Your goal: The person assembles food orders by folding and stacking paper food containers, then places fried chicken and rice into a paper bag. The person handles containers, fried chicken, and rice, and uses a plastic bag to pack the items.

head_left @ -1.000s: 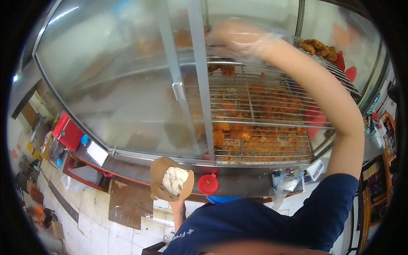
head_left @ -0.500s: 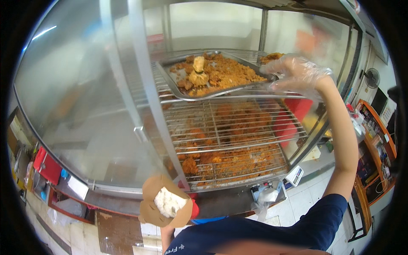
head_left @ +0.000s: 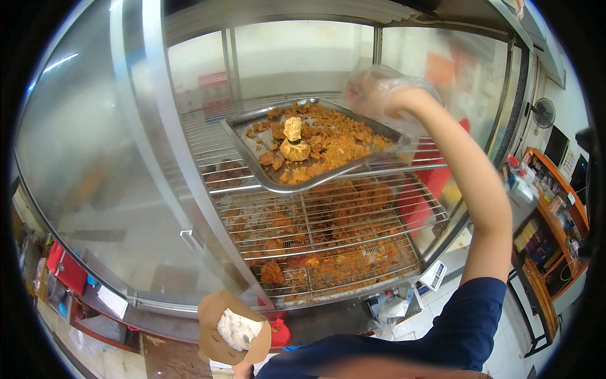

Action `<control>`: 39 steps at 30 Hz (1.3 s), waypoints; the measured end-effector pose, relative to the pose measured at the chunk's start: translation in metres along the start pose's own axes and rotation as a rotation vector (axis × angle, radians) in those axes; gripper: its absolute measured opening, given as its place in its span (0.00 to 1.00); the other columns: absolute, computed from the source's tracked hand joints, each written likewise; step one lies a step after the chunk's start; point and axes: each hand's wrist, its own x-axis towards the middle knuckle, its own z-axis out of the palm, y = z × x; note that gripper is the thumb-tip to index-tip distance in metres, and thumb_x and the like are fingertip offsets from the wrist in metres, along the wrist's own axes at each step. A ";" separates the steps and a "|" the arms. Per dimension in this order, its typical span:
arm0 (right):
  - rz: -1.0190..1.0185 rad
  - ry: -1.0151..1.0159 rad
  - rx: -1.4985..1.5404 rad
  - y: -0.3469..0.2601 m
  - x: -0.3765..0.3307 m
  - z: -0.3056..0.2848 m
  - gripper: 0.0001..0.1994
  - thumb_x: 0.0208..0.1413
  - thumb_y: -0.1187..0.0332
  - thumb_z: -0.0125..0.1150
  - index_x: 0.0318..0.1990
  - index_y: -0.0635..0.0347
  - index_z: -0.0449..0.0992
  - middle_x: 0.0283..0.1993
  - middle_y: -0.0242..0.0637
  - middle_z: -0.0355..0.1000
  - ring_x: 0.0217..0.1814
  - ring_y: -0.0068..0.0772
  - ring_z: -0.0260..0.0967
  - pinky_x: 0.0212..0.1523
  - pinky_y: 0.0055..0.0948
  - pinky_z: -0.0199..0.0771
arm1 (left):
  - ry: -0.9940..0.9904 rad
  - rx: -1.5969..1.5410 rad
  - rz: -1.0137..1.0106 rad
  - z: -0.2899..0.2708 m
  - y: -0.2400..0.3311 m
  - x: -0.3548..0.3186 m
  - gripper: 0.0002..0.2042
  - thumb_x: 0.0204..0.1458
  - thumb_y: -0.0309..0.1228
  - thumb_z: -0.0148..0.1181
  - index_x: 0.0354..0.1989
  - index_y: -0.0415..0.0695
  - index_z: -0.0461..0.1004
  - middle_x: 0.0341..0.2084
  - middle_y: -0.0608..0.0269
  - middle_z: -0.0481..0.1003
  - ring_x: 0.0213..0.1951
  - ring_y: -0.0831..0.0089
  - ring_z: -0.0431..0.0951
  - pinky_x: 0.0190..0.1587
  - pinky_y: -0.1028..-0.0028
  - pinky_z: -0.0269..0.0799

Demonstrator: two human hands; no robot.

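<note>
My left hand (head_left: 243,371), mostly hidden at the lower edge, is closed around the base of a brown paper food box (head_left: 211,310) with its flaps spread. White rice (head_left: 239,330) lies inside it. My right hand (head_left: 386,95), in a clear plastic glove, reaches into the cabinet above the back right side of a metal tray (head_left: 288,187). Its fingers are blurred, so I cannot see whether they hold anything. Fried orange-brown crumbs and pieces (head_left: 353,142) cover the tray. Among them stands a yellowish knobbed bundle (head_left: 294,140) with a dark band at its middle.
The tray rests on the upper wire rack (head_left: 208,136) of a glass cabinet. Below it, another rack (head_left: 303,218) lies over more fried pieces (head_left: 273,273). A sliding glass door (head_left: 95,189) covers the left side. A scale (head_left: 434,276) sits beneath the cabinet's right corner.
My right hand has moved left, from the tray's right corner to above its back side. The view has shifted, so the cabinet's shelves appear lower. My left hand still holds the food box.
</note>
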 end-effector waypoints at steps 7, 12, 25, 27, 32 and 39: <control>-0.425 0.055 -0.580 -0.031 0.137 0.017 0.12 0.61 0.67 0.48 0.39 0.67 0.73 0.38 0.40 0.69 0.31 0.31 0.65 0.37 0.33 0.72 | -0.041 0.021 -0.020 0.018 0.005 0.012 0.43 0.39 0.33 0.75 0.62 0.38 0.54 0.55 0.54 0.64 0.53 0.65 0.69 0.53 0.65 0.68; -0.341 0.030 -0.039 -0.051 0.149 0.037 0.15 0.61 0.63 0.54 0.46 0.67 0.75 0.45 0.46 0.69 0.43 0.37 0.67 0.50 0.41 0.69 | -0.044 0.044 -0.047 0.012 0.009 0.023 0.43 0.38 0.33 0.76 0.62 0.38 0.54 0.56 0.53 0.63 0.53 0.65 0.69 0.54 0.65 0.68; -0.134 0.051 0.037 -0.061 0.169 0.064 0.29 0.63 0.46 0.43 0.43 0.68 0.76 0.42 0.55 0.73 0.41 0.46 0.72 0.47 0.43 0.70 | 0.004 0.061 -0.109 -0.018 0.011 0.032 0.45 0.38 0.34 0.76 0.63 0.38 0.52 0.57 0.52 0.62 0.55 0.64 0.68 0.55 0.64 0.67; -0.214 0.169 0.078 -0.065 0.172 0.060 0.29 0.63 0.46 0.43 0.48 0.68 0.73 0.47 0.56 0.71 0.48 0.46 0.69 0.52 0.42 0.68 | 0.010 0.061 -0.121 -0.020 0.011 0.030 0.45 0.37 0.34 0.77 0.63 0.38 0.52 0.57 0.52 0.62 0.55 0.64 0.68 0.56 0.64 0.66; -0.156 0.118 0.174 -0.080 0.150 0.052 0.32 0.64 0.47 0.42 0.63 0.68 0.60 0.56 0.58 0.66 0.61 0.44 0.64 0.60 0.39 0.67 | 0.015 0.066 -0.128 -0.027 0.011 0.028 0.46 0.37 0.34 0.77 0.63 0.38 0.51 0.57 0.51 0.61 0.55 0.64 0.67 0.56 0.64 0.66; -0.326 0.166 0.069 -0.104 0.160 0.049 0.25 0.63 0.50 0.45 0.41 0.68 0.74 0.27 0.45 0.71 0.27 0.36 0.67 0.35 0.43 0.72 | 0.018 0.071 -0.137 -0.036 0.013 0.030 0.47 0.37 0.34 0.77 0.63 0.38 0.50 0.58 0.51 0.61 0.56 0.64 0.67 0.57 0.63 0.65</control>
